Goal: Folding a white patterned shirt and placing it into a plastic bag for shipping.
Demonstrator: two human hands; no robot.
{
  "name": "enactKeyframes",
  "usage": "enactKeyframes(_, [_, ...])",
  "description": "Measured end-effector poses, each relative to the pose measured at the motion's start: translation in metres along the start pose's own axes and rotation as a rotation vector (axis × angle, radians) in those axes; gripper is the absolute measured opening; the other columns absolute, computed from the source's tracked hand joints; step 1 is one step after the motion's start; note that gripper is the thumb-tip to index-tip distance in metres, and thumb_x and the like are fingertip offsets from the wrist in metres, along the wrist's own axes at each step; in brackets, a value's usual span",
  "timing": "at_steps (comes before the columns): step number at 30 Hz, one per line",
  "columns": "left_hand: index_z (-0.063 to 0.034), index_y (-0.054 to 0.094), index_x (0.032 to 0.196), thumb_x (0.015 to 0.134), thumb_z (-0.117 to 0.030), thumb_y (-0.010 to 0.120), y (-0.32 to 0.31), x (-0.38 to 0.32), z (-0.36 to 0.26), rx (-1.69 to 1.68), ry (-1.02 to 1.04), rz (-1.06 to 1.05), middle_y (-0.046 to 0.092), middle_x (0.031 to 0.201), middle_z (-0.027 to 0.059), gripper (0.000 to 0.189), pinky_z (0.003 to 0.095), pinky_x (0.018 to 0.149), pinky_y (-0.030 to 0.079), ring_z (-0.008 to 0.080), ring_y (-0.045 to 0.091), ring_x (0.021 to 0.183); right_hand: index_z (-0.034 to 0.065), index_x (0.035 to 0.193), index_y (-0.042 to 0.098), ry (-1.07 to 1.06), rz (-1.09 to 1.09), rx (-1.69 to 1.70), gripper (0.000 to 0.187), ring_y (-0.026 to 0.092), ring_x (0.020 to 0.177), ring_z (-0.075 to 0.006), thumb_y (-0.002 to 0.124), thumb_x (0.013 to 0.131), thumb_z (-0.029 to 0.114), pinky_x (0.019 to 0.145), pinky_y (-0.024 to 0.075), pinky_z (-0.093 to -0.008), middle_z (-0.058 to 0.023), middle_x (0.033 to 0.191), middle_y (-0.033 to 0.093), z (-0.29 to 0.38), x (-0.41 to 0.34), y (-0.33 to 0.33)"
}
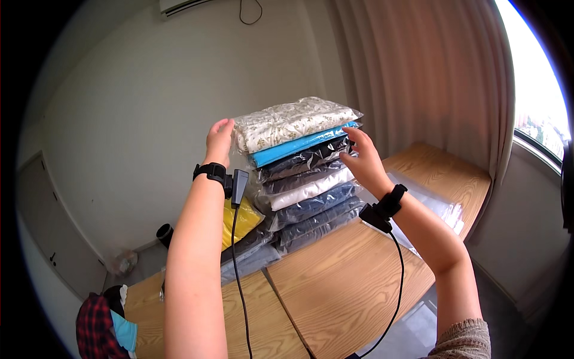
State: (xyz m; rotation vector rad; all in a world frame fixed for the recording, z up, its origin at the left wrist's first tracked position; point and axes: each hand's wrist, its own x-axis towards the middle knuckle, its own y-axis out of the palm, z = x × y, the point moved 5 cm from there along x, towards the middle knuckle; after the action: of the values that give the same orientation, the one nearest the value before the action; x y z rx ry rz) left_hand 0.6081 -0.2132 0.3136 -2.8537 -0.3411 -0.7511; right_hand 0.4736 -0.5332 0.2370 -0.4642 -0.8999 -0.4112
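Observation:
A tall stack of folded garments in clear plastic bags rises before me on the table. On top lies a white floral-print garment (296, 121), with a bright blue garment (305, 143) directly beneath. Lower come black and grey ones, a white garment (314, 188) and several dark blue ones (318, 206). My left hand (219, 140) rests its fingers at the left end of the floral bag. My right hand (365, 157) is at the stack's right end, fingers apart, fingertips by the blue bag's edge. Neither hand visibly grasps a bag. Each wrist wears a black strap with a cabled device.
A yellow bagged garment (240, 220) tops a lower pile left of the stack. Clear plastic bags (430, 206) lie right of it on the wooden table (350, 278). Loose clothing, including a red-and-black plaid piece (94, 325), sits at the table's left end. A curtain (426, 80) hangs behind.

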Motion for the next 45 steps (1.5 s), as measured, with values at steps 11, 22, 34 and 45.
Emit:
enactKeyframes(11, [-0.015,0.05,0.126,0.087,-0.045,0.059,-0.03,-0.02,-0.006,-0.067,-0.12,-0.025,0.048,0.11,0.0005,0.05,0.0278,0.073,0.04,0.0148,0.048,0.094,0.0059,0.125,0.048,0.013,-0.05,0.008,0.05,0.052,0.11,-0.0287,0.061,0.076,0.004,0.091,0.0442,-0.0357,-0.0164,0.121,0.049,0.01,-0.017,0.009])
enactKeyframes(22, [-0.0057,0.049,0.125,0.086,-0.041,0.062,-0.115,-0.062,-0.004,-0.095,-0.155,-0.014,0.05,0.112,0.0059,0.054,0.0247,0.072,0.042,0.0141,0.052,0.095,0.0013,0.118,0.053,0.172,0.009,0.25,0.038,0.056,0.106,-0.0197,0.056,0.081,0.001,0.088,0.0457,-0.0293,-0.0129,0.117,0.057,0.027,-0.066,-0.02])
enactKeyframes(34, [-0.0058,0.047,0.128,0.096,-0.025,0.049,-0.26,-0.326,0.012,0.493,0.069,0.158,0.05,0.128,0.0058,0.037,0.0292,0.088,0.041,0.0167,0.051,0.11,0.0041,0.115,0.055,0.238,0.077,0.2,0.031,0.049,0.118,-0.0184,0.051,0.085,-0.002,0.096,0.0379,-0.0306,-0.0105,0.133,0.049,0.091,-0.207,-0.073])
enactKeyframes(45, [-0.0045,0.047,0.129,0.094,-0.016,0.051,-0.357,-0.553,0.09,0.57,-0.359,-0.077,0.05,0.128,0.0113,0.037,0.0338,0.092,0.04,0.0224,0.049,0.112,-0.0007,0.11,0.056,0.706,-0.01,0.233,0.023,0.054,0.108,-0.0159,0.05,0.088,-0.001,0.086,0.0434,-0.0262,-0.0113,0.122,0.057,0.05,-0.367,-0.054])
